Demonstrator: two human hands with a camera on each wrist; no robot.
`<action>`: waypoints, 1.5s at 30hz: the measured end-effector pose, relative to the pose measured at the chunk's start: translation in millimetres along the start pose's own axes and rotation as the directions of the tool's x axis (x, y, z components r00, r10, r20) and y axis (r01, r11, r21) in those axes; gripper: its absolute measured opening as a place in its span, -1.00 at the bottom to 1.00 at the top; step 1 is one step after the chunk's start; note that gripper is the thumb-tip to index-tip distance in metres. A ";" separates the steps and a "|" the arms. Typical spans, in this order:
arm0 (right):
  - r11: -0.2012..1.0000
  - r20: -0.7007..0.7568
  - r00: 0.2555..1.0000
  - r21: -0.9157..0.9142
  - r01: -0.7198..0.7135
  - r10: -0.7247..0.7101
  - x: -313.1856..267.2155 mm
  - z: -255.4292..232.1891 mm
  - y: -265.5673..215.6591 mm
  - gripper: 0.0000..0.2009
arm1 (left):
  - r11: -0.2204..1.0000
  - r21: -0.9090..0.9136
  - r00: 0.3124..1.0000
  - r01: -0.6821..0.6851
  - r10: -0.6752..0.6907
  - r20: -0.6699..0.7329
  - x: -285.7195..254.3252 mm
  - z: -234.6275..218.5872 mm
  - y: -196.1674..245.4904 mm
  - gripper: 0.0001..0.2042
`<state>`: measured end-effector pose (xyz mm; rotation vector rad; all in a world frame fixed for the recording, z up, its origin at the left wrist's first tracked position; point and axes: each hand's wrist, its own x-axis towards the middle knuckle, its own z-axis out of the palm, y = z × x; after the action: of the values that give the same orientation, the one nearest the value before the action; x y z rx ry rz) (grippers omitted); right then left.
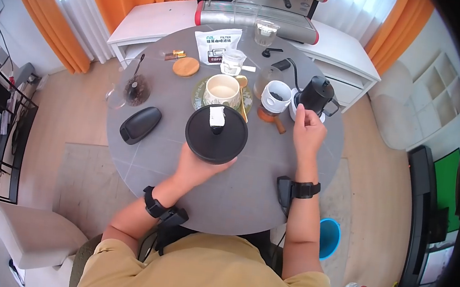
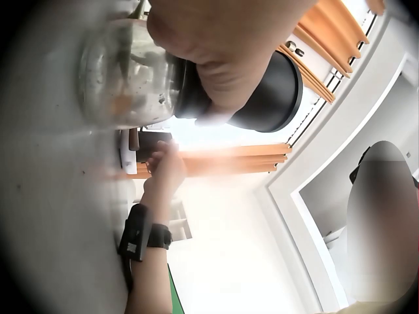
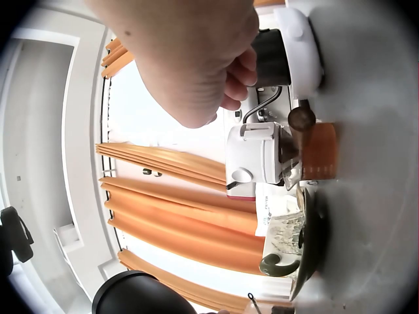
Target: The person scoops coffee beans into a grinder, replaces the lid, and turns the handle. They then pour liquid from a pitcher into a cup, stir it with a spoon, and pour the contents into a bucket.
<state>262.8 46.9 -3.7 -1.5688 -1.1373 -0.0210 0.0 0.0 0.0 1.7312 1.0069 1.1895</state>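
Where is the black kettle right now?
In the head view the black kettle stands on the far right of the round grey table, just beyond the right hand and beside the white dripper.

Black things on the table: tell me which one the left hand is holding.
The round black lid with a white knob, nearest the person. The left hand grips its near edge; the black kettle and oval black case go unheld.
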 end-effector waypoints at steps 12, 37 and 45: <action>0.964 0.621 0.738 0.203 0.173 -0.263 -18.5 -36.8 -161.0 -0.70 | 0.972 -0.080 0.961 -0.222 0.204 -0.186 7.3 5.7 8.2 -0.49; 0.952 0.428 0.895 0.306 -0.013 -0.125 7.1 -49.0 -175.2 -0.67 | 0.973 -0.126 0.970 -0.191 0.168 -0.177 3.9 10.6 -11.5 -0.61; 0.835 0.675 0.733 -0.449 0.317 0.084 -31.6 -69.7 -6.8 -0.70 | 0.979 -0.094 0.971 -0.183 0.165 -0.175 3.3 10.9 -15.3 -0.61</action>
<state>278.8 -27.2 8.7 -2.0841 -1.9462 0.1718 8.6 6.9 -15.6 1.6819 0.8817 1.4948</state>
